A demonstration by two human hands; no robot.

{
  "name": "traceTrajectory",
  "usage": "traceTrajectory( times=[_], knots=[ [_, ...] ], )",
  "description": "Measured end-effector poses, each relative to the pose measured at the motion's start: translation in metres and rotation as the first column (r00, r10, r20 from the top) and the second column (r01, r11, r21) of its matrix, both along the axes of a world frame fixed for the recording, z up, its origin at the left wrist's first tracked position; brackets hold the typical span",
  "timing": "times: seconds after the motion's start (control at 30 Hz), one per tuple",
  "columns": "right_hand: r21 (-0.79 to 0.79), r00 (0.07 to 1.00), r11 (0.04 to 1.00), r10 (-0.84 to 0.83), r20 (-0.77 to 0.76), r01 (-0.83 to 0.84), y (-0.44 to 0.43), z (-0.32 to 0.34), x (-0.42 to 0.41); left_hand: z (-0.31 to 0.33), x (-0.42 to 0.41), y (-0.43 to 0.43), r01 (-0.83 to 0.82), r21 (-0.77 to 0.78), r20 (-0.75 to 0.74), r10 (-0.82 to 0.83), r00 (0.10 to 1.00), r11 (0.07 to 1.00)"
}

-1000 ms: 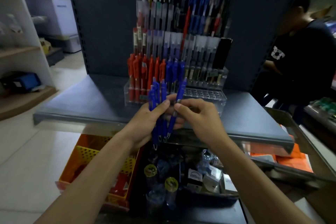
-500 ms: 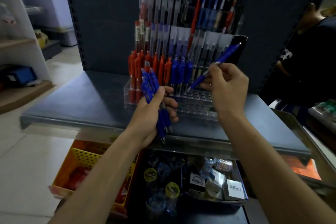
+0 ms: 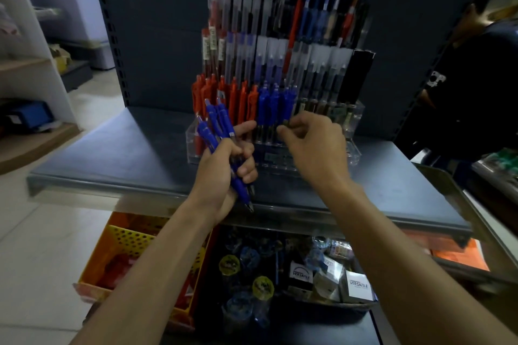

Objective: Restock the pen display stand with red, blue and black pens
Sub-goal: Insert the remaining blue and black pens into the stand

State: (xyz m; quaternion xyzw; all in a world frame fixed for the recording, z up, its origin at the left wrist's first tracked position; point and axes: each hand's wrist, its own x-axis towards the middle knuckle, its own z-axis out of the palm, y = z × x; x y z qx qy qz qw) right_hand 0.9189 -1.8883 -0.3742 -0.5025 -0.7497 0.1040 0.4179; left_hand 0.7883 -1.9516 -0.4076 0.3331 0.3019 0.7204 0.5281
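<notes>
The blue row is being filled: the left hand (image 3: 221, 173) is clenched around a bundle of blue pens (image 3: 221, 145) just in front of the clear pen display stand (image 3: 351, 148), while the right hand (image 3: 314, 148) pinches at the blue pens in the stand (image 3: 276, 103), though I cannot tell whether its fingertips grip one. The next move, I judge, calls for drawing one pen from the bundle and seating it tip-down in an empty hole beside the blue ones

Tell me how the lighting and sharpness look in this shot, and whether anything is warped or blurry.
Head view: dim and dark overall, brighter at the left floor; the shelf edge bows from wide-angle distortion; the left hand with its blue pens is fairly sharp, the right hand at the pen stand slightly soft; top rows and frame corners are smeared.
</notes>
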Motion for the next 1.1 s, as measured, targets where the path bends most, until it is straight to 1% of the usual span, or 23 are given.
traceTrajectory(
  times=[0.1,0.2,0.27,0.4,0.53,0.63,0.77,0.8,0.93,1.1],
  knots=[
    [0.085,0.992,0.994,-0.077,0.099,0.068,-0.002,-0.010,-0.003,0.000,0.001,0.000,-0.002,-0.011,-0.040,0.001,0.999,1.000],
    [0.046,0.983,0.991,-0.133,0.130,0.128,-0.003,-0.009,-0.004,-0.001,0.002,-0.002,0.013,-0.025,-0.134,-0.016,0.991,1.000],
    [0.011,0.980,0.991,-0.130,0.152,0.130,-0.002,-0.007,-0.004,-0.001,0.002,-0.004,0.032,-0.028,-0.158,-0.036,0.987,0.999],
    [0.003,0.973,0.994,-0.111,0.204,0.112,-0.001,0.000,-0.001,0.001,0.004,-0.006,0.076,-0.032,-0.131,-0.079,0.988,0.997],
    [-0.010,0.974,0.997,-0.077,0.215,0.081,-0.002,0.004,-0.002,0.002,0.003,-0.007,0.076,-0.039,-0.103,-0.080,0.991,0.996],
    [0.004,0.964,0.996,-0.082,0.255,0.084,-0.003,0.009,-0.001,0.001,0.004,-0.006,0.074,-0.039,-0.094,-0.078,0.993,0.996],
    [0.050,0.985,0.995,-0.098,0.142,0.091,-0.008,0.003,-0.004,0.000,0.002,-0.003,0.050,-0.038,-0.062,-0.053,0.997,0.998],
    [0.059,0.987,0.995,-0.093,0.133,0.086,-0.008,0.001,-0.005,0.000,0.002,-0.003,0.047,-0.042,-0.061,-0.049,0.997,0.998],
    [0.068,0.992,0.997,-0.032,0.123,0.024,-0.003,-0.002,-0.004,-0.002,0.002,-0.002,0.050,-0.047,-0.060,-0.053,0.997,0.998],
    [0.042,0.986,0.999,-0.005,0.166,-0.003,-0.004,0.001,-0.002,-0.003,0.002,-0.004,0.074,-0.025,-0.089,-0.076,0.993,0.997]
  ],
)
